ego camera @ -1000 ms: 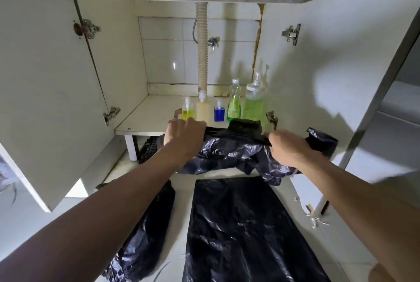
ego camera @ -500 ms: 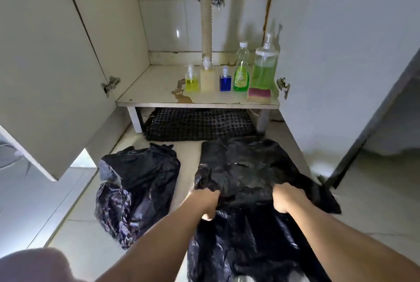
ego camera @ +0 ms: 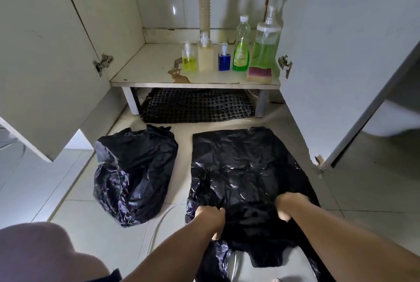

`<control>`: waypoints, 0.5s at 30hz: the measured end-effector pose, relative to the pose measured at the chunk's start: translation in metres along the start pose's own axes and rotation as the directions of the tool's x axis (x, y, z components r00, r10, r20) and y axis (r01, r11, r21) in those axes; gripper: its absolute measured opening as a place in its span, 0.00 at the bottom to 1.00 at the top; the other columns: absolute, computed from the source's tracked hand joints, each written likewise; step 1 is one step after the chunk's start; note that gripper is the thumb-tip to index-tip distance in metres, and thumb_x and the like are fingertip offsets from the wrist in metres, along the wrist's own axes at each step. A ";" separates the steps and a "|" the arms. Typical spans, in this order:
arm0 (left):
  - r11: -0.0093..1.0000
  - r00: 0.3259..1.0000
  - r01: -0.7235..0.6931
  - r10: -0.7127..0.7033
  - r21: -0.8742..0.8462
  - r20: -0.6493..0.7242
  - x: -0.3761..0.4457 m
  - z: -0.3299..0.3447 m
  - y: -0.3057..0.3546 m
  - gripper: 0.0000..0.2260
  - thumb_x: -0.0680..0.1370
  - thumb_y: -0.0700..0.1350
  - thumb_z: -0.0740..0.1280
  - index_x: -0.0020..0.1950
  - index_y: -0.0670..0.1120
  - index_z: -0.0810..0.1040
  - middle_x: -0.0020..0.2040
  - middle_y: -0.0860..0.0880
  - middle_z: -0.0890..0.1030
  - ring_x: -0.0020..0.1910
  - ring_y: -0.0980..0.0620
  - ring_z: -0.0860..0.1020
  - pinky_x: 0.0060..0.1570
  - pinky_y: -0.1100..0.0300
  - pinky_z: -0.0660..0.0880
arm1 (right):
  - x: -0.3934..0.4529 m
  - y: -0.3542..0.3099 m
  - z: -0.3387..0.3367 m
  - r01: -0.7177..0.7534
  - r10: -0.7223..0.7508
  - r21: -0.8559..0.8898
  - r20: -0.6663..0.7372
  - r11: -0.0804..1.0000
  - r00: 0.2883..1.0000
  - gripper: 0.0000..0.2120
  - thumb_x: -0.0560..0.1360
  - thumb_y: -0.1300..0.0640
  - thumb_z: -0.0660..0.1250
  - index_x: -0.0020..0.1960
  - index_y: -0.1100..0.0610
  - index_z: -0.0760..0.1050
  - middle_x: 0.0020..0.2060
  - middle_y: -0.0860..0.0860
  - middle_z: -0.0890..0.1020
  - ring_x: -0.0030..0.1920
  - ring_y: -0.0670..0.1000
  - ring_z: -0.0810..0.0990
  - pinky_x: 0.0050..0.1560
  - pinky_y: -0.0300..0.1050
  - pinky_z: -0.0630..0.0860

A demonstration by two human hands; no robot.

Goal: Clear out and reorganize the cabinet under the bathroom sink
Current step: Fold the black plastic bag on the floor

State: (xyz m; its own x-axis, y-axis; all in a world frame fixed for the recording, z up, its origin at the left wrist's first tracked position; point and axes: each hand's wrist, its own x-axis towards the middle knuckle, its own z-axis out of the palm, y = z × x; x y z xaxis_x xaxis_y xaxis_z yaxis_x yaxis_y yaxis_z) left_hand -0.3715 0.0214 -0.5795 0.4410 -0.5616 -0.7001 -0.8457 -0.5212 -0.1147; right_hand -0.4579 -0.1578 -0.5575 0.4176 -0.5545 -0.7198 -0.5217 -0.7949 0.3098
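On the tiled floor (ego camera: pixel 75 190) before the open cabinet lie two black bags: one crumpled (ego camera: pixel 134 174), one flat (ego camera: pixel 245 168), its near edge clenched by both hands, left (ego camera: pixel 210 212) and right (ego camera: pixel 288 205). Five bottles (ego camera: pixel 241 52) line the shelf's right rear.

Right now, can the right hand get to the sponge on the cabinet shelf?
Probably yes, but not at once. The right hand is shut on the flat black bag and must release it. The sponge lies at the shelf's front edge, with nothing before it.
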 end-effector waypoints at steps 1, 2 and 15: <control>1.000 1.000 0.003 -0.003 -0.006 0.009 0.001 0.001 0.001 0.34 0.74 0.39 0.68 0.76 0.42 0.55 0.67 0.41 0.72 0.65 0.41 0.73 0.60 0.49 0.72 | -0.002 0.000 0.000 0.001 -0.001 0.007 0.012 1.000 1.000 0.21 0.77 0.60 0.62 0.70 0.60 0.67 0.70 0.57 0.67 0.68 0.64 0.68 0.65 0.58 0.68; 1.000 1.000 0.005 -0.004 -0.019 0.023 0.000 0.000 0.001 0.35 0.74 0.40 0.69 0.76 0.42 0.55 0.68 0.41 0.72 0.66 0.40 0.73 0.60 0.49 0.71 | 0.000 0.000 0.001 0.003 -0.003 0.008 0.011 1.000 1.000 0.21 0.76 0.60 0.63 0.69 0.60 0.69 0.69 0.57 0.68 0.67 0.63 0.69 0.65 0.58 0.69; 0.331 0.893 0.072 -0.441 -0.941 -0.087 -0.025 -0.063 -0.115 0.15 0.76 0.44 0.62 0.60 0.40 0.74 0.51 0.41 0.80 0.48 0.40 0.83 0.50 0.46 0.81 | -0.001 -0.126 -0.098 0.399 -0.273 0.317 -0.375 0.860 0.886 0.07 0.74 0.59 0.60 0.45 0.59 0.76 0.47 0.56 0.80 0.53 0.59 0.79 0.48 0.46 0.75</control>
State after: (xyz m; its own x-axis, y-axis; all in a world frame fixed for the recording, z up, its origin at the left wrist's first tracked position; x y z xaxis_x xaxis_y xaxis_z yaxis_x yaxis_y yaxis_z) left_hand -0.2665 0.0548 -0.5041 0.7933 -0.3273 -0.5134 0.0349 -0.8175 0.5749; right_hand -0.3200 -0.0814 -0.5352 0.7912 -0.3669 -0.4894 -0.5182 -0.8270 -0.2178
